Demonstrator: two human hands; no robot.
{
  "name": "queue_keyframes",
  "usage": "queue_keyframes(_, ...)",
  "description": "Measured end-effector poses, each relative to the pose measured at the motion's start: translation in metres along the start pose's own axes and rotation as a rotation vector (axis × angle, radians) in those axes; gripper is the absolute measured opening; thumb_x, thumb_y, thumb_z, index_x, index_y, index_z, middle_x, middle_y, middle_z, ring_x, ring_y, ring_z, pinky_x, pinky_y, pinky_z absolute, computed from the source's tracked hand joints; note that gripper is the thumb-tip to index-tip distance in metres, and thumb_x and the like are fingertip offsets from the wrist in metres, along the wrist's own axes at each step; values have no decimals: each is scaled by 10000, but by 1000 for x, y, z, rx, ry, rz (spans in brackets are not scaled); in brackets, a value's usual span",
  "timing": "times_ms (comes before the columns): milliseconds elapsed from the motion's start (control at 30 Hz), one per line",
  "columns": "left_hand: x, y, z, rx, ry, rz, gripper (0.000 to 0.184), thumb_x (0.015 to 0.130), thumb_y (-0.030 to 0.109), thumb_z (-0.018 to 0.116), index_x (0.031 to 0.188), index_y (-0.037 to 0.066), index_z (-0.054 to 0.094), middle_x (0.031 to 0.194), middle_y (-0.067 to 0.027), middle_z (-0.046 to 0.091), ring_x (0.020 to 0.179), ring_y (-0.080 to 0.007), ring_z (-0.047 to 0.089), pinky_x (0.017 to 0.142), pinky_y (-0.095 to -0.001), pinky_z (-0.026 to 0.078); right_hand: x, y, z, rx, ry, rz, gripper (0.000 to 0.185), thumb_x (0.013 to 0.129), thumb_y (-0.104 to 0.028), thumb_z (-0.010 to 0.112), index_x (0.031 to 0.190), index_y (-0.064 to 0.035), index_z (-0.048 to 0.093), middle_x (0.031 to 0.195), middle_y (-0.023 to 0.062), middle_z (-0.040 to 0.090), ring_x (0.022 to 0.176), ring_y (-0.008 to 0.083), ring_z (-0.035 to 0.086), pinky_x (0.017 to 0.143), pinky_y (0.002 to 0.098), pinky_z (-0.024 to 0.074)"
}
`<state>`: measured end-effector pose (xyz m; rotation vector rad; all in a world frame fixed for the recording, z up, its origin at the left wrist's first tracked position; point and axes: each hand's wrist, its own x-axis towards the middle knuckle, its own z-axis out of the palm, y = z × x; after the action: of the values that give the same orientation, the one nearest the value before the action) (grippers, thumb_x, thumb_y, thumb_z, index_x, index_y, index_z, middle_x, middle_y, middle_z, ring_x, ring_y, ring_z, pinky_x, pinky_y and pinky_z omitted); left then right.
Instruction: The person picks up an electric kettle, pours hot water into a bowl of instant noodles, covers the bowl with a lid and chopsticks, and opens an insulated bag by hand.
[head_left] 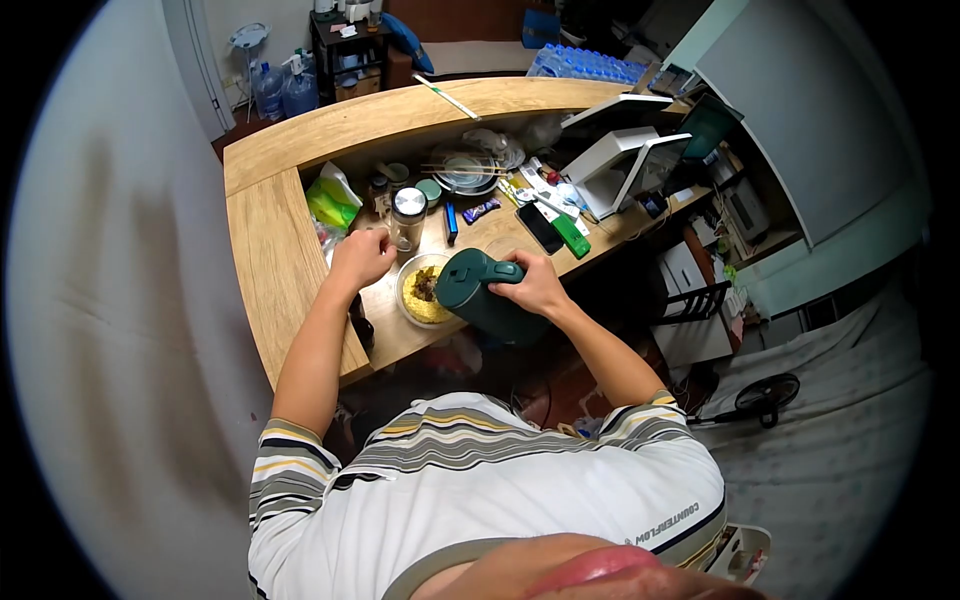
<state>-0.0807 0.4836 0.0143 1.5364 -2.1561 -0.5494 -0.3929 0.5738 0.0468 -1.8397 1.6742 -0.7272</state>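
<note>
My right hand (pixel 530 283) is wrapped round the handle of a dark green kettle (pixel 490 300), which tilts with its spout end over a round bowl (pixel 402 300). Yellow noodles (pixel 424 304) with a dark brown topping lie in the bowl. Up and to the left of the bowl, my left hand (pixel 364 258) is closed with its fingers curled, close to a clear bottle with a silver lid (pixel 409 204). What those fingers hold, if anything, is too small to make out.
Behind the bowl are a blue box (pixel 451 223), a purple packet (pixel 481 210), a black phone (pixel 540 228), a green box (pixel 571 237) and stacked plates (pixel 467 176) with chopsticks. White-framed screens (pixel 610 170) stand at right. A raised wooden ledge (pixel 270 240) borders the desk.
</note>
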Motion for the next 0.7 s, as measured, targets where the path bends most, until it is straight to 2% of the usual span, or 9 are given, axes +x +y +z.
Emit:
queue_keyframes(267,-1,2,-1,-5,4,-4,217,818,282,605,834,77,676,862,-166,703,831,-361,675,726,-468,540,0,3,-1,14,10,-4,428,658,-230,854,981,4,699,850,158,710,781,246,694,750,339,549)
queue_keyframes(400,0,3,-2,-40,22,17,223,812,279,595,858,75,675,873,-185,697,840,-375,670,725,-478,542,-5,-9,-5,17,2,55,409,665,-230,851,968,-2,696,832,138,704,775,210,679,741,329,542)
queue_keyframes(500,4,-7,6,-3,15,41,251,812,311,587,857,85,686,893,-185,696,862,-380,665,733,-480,542,-4,-9,-3,-17,23,20,395,665,-225,858,968,-24,703,836,127,706,774,196,680,726,326,545)
queue_keyframes(700,4,-14,10,9,-7,34,251,817,310,581,905,106,699,896,-148,714,858,-356,679,739,-461,546,1,-1,4,-11,30,34,385,684,-181,857,965,23,690,846,126,720,761,175,676,716,293,529)
